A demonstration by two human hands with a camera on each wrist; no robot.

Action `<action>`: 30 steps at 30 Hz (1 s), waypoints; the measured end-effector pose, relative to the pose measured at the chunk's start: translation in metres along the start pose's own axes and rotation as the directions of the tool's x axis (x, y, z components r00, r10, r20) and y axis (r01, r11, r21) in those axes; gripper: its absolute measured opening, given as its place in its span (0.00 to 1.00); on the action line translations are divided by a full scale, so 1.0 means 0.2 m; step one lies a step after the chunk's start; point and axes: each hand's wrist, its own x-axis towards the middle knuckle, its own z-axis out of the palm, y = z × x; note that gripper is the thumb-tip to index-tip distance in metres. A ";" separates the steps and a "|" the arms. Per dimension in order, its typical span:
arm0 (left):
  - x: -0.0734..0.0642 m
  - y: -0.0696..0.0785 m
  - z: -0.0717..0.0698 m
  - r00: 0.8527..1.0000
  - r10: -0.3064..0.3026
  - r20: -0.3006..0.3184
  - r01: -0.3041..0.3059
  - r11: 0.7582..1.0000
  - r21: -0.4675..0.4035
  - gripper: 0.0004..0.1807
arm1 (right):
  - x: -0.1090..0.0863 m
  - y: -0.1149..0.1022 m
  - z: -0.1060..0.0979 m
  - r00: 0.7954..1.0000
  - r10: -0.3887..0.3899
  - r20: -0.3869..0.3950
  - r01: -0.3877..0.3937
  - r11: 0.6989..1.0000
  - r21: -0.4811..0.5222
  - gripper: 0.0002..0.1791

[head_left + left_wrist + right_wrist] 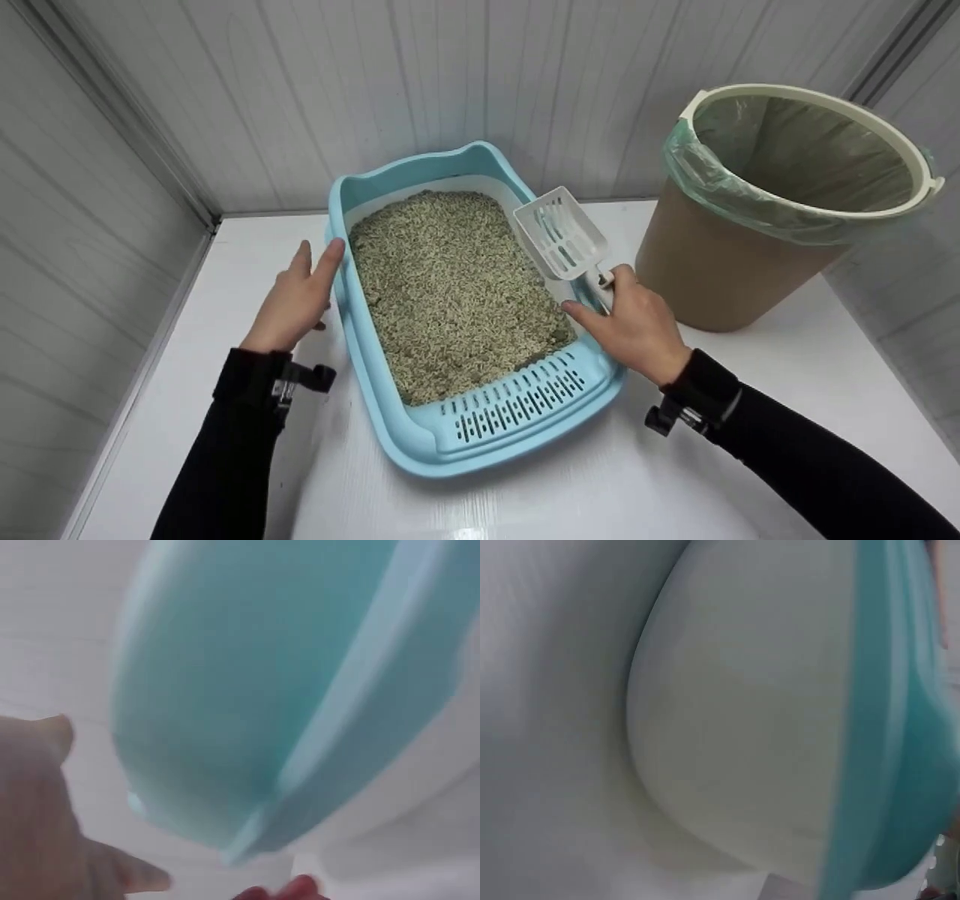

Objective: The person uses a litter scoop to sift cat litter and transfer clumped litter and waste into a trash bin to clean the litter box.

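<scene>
A blue litter box [352, 330] filled with pellet litter [450, 292] sits on the white surface, angled in the head view. My right hand [637, 322] grips the handle of a white slotted litter scoop [562, 234] over the box's right rim, its thumb pointing in over the litter. The scoop's head looks bare. Beside the left rim is my left hand [296, 292], fingers extended, fingertips right at the edge. In the left wrist view the blue box wall [225, 690] fills the middle, with parts of the left hand [45, 825] at lower left.
A brown bin [712, 262] with a cream rim and a green plastic liner [750, 202] stands to the right of the box. Grey panelled walls [480, 75] rise behind and on both sides. A slotted blue step [517, 405] forms the box's front.
</scene>
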 end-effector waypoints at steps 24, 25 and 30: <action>0.06 -0.14 -0.09 0.987 -0.150 -0.063 0.104 0.877 -0.470 0.63 | 0.40 0.00 0.07 0.964 0.068 0.258 -0.060 0.997 -0.038 0.24; 0.03 -0.13 -0.07 0.986 -0.158 -0.048 0.116 0.871 -0.478 0.64 | 0.43 0.02 0.06 0.962 0.061 0.267 -0.052 0.998 -0.041 0.23; -0.12 -0.11 -0.04 0.984 -0.166 0.064 0.176 0.843 -0.508 0.62 | 0.56 0.11 0.01 0.947 0.013 0.322 0.007 0.998 -0.061 0.24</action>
